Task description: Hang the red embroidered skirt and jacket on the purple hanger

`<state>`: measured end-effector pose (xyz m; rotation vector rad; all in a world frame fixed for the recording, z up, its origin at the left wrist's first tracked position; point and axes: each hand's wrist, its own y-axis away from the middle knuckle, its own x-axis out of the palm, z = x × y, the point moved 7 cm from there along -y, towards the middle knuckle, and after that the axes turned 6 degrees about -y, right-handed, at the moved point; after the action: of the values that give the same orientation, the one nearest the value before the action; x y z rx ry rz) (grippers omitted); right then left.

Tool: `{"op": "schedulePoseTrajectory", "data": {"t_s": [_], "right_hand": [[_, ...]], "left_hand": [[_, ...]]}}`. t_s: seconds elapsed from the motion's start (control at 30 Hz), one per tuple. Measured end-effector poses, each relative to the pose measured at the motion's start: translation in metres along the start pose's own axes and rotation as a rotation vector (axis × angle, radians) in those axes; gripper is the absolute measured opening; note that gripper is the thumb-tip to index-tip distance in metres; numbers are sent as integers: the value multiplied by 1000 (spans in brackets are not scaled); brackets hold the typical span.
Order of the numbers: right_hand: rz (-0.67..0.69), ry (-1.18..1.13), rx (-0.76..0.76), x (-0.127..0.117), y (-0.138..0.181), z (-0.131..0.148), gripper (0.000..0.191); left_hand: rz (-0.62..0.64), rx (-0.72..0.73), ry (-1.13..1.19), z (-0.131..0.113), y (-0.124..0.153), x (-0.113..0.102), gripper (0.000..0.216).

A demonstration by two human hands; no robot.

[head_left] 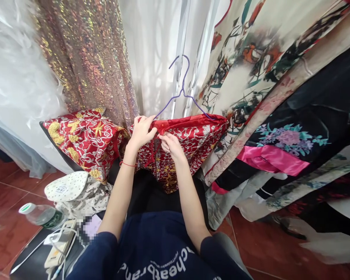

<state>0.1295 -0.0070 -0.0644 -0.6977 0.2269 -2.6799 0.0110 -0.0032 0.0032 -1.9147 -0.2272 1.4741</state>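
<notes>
A red garment [198,138] with silver and gold embroidery hangs from a purple wire hanger [182,91], whose lower ends pass inside its red-lined top edge. My left hand [142,132] is closed over that edge at the left, fingers behind and thumb in front. Just to its right, my right hand [172,144] pinches the garment's red trim, where thin red ties hang down. The pinched spot is partly hidden by my fingers. A second red embroidered piece [84,136] with gold motifs lies draped at the left, over something dark.
A sequined cloth [84,50] and white feathery fabric [20,58] hang at the left. Flower-printed garments [251,50] and a black one [303,105] fill the right. At lower left are a bottle [42,216], a power strip [61,243] and a white dotted bag [68,186].
</notes>
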Motion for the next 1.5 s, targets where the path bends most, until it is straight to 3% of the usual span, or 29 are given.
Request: {"op": "schedulePoseTrajectory", "data": {"t_s": [0.3,0.4,0.5,0.7,0.8,0.97,1.07,1.17,1.37,1.5], "right_hand": [[137,-270,138,16,8,-1,3],[164,-354,160,21,12,0,8],[106,-360,90,15,17,13,9],[-175,-142,-136,-44,39,63,8],[-313,-110,-291,-83,55,88,20],[-521,-44,-402,-122,77,107,27],[-577,140,-298,-115,76,99,30],[-504,308,-210,-92,65,81,33],[-405,684,-222,-52,42,48,18],[-347,783,-255,-30,22,32,11]], "left_hand": [[66,35,28,10,-3,4,63],[91,19,48,16,-6,7,63],[95,-11,74,23,-9,8,69],[106,-37,103,31,-15,10,75],[94,-47,114,31,-17,10,74],[88,-34,90,27,-14,8,70],[83,-23,61,22,-11,3,58],[72,-16,31,16,-9,-2,52],[42,-65,-23,8,-13,-7,42],[76,-75,-90,3,-18,-6,44]]}}
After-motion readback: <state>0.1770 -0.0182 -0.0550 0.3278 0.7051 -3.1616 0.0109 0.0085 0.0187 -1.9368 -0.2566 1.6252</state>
